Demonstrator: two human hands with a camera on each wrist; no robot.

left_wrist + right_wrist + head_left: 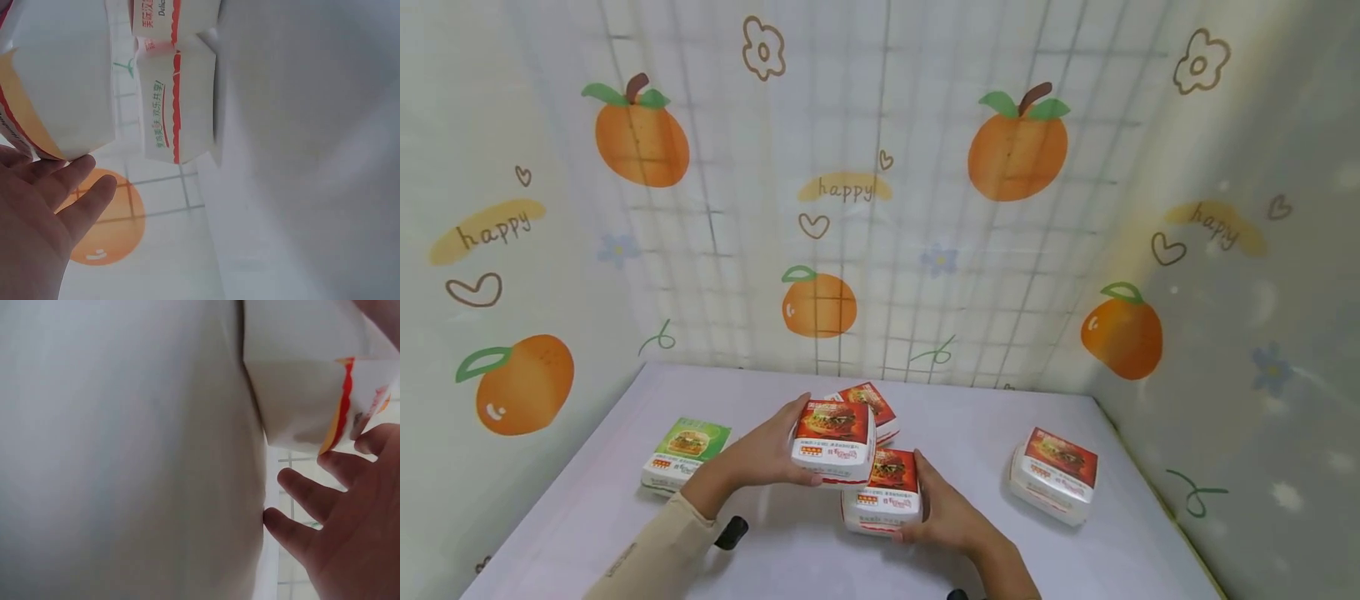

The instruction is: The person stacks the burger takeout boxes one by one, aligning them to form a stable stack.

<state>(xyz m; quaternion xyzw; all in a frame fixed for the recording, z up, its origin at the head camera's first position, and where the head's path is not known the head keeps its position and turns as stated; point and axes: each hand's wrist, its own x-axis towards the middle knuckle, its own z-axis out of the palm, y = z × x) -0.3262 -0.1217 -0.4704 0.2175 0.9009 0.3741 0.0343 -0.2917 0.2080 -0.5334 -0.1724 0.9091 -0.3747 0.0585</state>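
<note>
My left hand (763, 454) grips a red-topped burger box (832, 421), thumb along the front and fingers behind. The left wrist view shows the pale underside of this raised burger box (62, 81). Just to its right and lower, another red burger box (883, 507) sits on the table. My right hand (953, 515) holds that one by its right side, thumb at the front corner; in the right wrist view, fingertips (331, 461) meet the edge of the burger box (300, 403). A further red burger box (874, 406) stands behind both, partly hidden by the raised one.
A green-topped burger box (688, 442) lies at the table's left, partly behind my left forearm. One more red burger box (1054, 477) rests at the right, turned at an angle. The pale table (977, 425) ends against a curtain (917, 325) printed with oranges.
</note>
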